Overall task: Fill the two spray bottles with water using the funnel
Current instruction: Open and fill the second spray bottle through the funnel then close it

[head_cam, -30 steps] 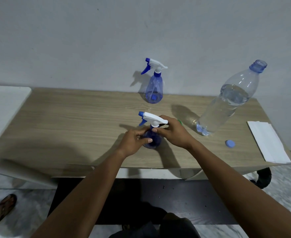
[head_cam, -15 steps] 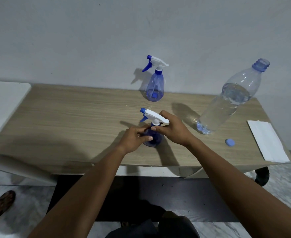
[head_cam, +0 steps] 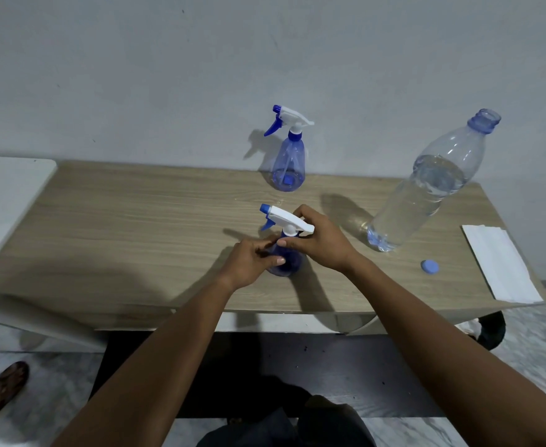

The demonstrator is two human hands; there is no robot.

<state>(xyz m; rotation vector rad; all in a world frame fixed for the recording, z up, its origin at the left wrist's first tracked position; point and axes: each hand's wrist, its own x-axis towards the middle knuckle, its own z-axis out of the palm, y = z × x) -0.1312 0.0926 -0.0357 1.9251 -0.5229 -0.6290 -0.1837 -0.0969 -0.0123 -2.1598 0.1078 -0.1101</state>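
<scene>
The left hand [head_cam: 252, 262] curls round the blue body of the near spray bottle [head_cam: 286, 264], upright mid-surface [head_cam: 136, 227]. It should clamp firmly and stay put, while only the right hand [head_cam: 320, 243] turns, pinching the collar under the white spray head [head_cam: 284, 217] and keeping it square.

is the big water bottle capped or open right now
Open: the neck of the water bottle is bare, and a blue cap lies on the table near its base.

White paper [head_cam: 500, 262] on wooden table [head_cam: 136, 221]
</scene>
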